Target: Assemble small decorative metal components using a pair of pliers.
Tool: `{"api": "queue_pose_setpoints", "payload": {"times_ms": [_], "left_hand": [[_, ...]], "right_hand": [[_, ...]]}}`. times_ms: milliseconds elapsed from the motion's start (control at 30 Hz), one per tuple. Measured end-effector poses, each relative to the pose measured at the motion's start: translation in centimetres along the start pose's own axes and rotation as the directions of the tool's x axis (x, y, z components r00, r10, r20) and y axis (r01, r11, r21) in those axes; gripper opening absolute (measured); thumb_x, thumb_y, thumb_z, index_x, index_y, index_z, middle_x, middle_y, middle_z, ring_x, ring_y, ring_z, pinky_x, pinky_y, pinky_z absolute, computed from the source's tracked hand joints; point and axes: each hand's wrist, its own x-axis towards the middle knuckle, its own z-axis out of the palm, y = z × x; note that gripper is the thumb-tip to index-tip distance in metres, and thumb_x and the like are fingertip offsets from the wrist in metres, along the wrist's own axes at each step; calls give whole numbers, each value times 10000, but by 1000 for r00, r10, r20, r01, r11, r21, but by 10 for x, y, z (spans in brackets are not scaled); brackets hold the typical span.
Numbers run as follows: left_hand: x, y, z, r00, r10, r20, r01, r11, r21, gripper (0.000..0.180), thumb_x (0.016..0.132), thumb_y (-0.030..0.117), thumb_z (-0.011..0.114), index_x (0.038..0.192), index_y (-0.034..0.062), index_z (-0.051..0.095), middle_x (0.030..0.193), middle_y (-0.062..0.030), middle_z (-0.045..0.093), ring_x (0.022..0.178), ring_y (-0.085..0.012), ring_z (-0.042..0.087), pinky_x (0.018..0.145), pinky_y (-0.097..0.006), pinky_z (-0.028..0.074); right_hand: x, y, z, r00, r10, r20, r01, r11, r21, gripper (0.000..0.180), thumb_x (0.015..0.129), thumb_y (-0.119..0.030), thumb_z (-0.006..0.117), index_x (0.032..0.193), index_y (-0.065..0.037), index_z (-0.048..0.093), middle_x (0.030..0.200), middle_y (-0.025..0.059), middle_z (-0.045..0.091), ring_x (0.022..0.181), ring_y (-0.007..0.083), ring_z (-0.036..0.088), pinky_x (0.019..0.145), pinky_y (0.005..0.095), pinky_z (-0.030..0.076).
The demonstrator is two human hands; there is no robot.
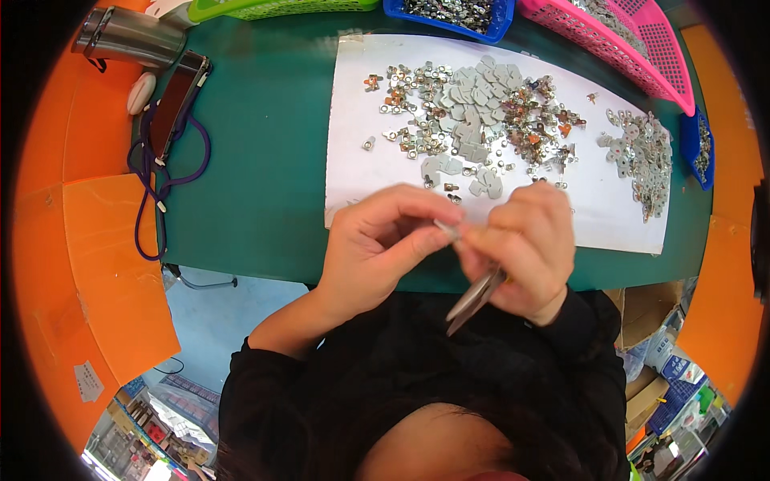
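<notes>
A person's left hand (377, 248) and right hand (525, 248) meet just above the near edge of a green worktop (265, 160), fingertips closed together on a small metal part (446, 228) pinched between them. The right hand is also curled around a pair of metal tweezers (475, 295), whose tips point down toward the person's dark sleeve.

Beyond the hands, a white sheet (377, 184) carries the stock: a heap of flat grey plates (469, 108) at its centre, small silver fittings (413, 120) to the left, copper-toned pieces (533, 120) to the right, and a separate pile of silver parts (642, 156) at the far right edge.

Judging by those heaps, most of the loose pieces are still unhandled and one piece is in hand; which pile holds finished work cannot be told. Coloured baskets line the far side, among them a pink basket (634, 48) and a blue tray (449, 20).
</notes>
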Motion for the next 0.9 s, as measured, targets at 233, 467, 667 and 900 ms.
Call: {"api": "queue_pose_setpoints", "payload": {"times_ms": [233,467,667,900], "left_hand": [[-20,-4,-22,974,-61,-217,20,982,-186,71,951,-27,622,1020,-37,627,996,-172,713,858,-203,709,761,-316,586],[-14,5,-26,950,-8,-313,-46,985,-165,96,963,23,634,1049,-15,619,997,-154,702,823,-185,698,743,-292,573],[-15,7,-28,943,27,-332,-83,985,-154,110,965,33,637,1064,-11,621,995,-142,700,823,-177,695,741,-287,568],[-16,4,-30,946,26,-322,-71,989,-129,116,957,31,648,1062,-12,622,990,-148,702,822,-180,697,741,-290,568]], "right_hand": [[-3,13,-11,988,74,137,-70,997,-33,264,660,-28,765,914,-75,717,824,64,567,785,287,551,697,391,444],[8,27,-5,964,237,118,-216,962,-168,368,577,56,667,906,-105,704,830,65,574,858,271,563,728,368,429],[7,18,-5,926,163,341,-122,983,-138,375,562,-1,716,911,-138,712,860,27,582,875,267,562,784,382,417],[-12,16,-6,943,121,310,-58,977,-206,339,620,-8,743,930,-141,709,859,7,585,874,249,572,805,395,423]]}}
